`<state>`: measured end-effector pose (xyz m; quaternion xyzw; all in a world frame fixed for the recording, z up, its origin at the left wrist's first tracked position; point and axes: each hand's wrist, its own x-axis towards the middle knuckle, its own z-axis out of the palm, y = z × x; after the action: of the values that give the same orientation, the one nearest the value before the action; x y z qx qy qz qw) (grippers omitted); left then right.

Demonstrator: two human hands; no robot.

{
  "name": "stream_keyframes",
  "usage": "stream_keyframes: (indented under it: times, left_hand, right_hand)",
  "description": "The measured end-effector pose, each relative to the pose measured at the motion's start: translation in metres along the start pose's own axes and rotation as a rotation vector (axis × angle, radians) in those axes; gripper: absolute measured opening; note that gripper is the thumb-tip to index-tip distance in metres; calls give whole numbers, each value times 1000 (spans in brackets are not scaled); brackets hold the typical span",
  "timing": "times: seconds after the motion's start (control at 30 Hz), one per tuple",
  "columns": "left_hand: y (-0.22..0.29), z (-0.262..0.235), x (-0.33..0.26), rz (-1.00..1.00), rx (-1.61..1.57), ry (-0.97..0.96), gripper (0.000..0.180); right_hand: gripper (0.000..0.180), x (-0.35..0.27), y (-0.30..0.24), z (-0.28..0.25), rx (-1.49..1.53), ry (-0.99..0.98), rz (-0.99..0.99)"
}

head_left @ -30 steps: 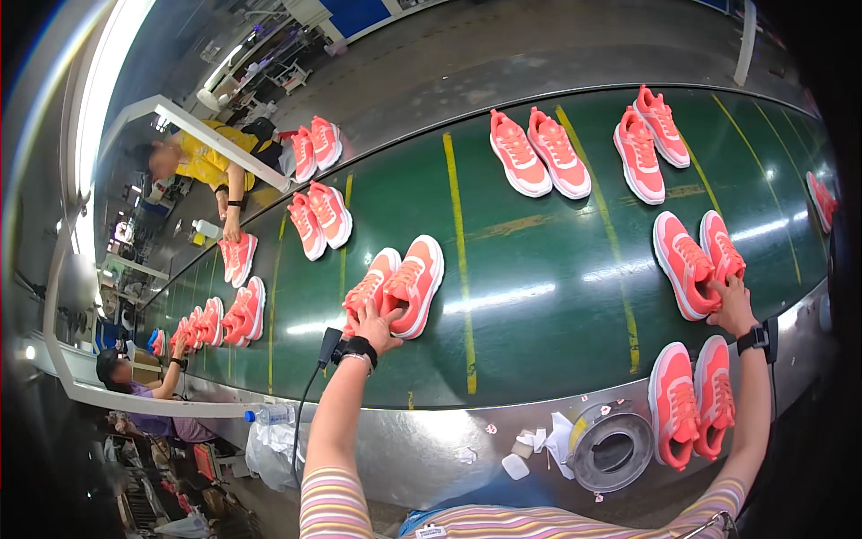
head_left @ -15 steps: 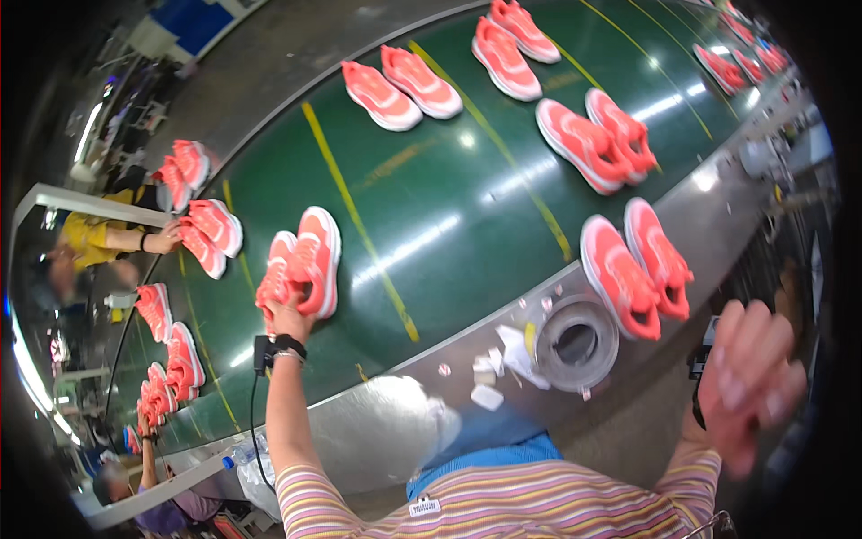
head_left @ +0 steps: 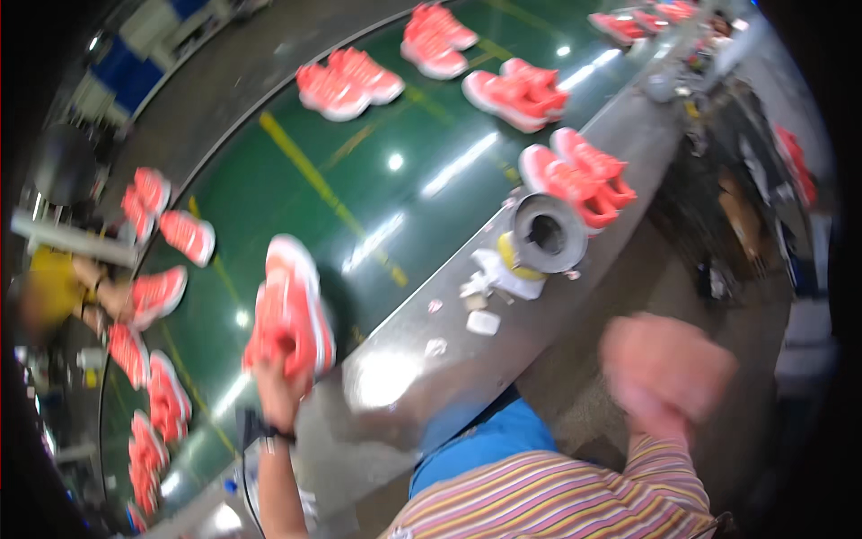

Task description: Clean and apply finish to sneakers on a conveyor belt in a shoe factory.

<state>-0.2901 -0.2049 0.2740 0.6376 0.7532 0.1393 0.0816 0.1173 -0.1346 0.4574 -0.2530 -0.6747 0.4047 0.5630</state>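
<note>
My left hand is closed on the heel ends of a pair of coral-pink sneakers with white soles. The shoes lie close together over the green conveyor belt, toes pointing away from me. Out past the belt's metal edge, to the right, my right hand hangs in the air. Motion smears its fingers, and nothing can be made out in it. Nearest to that hand, another coral pair stands on the metal ledge beside the belt.
A roll of clear tape and white scraps lie on the ledge. More coral pairs sit along the belt. At the left, a co-worker's hand touches a single sneaker. Machinery stands at far right.
My view has swung, shifting the scene. My right hand has moved left, toward my body. My left hand keeps hold of its pair. The co-worker's hand is now at a separate, turned sneaker.
</note>
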Motion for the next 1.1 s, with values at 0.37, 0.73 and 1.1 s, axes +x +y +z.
stream_keyframes:
  times: [0.37, 0.73, 1.1]
  left_hand:
    - [91, 46, -177, -322, -131, -246, 33]
    - [40, 33, -215, -734, -748, 267, 40]
    - [-2, 72, -240, -1013, -1729, -90, 37]
  right_hand:
    - [12, -179, 175, 138, -245, -371, 500]
    - [100, -226, 181, 197, 28, -577, 947]
    - [38, -197, 194, 164, 572, -484, 1447]
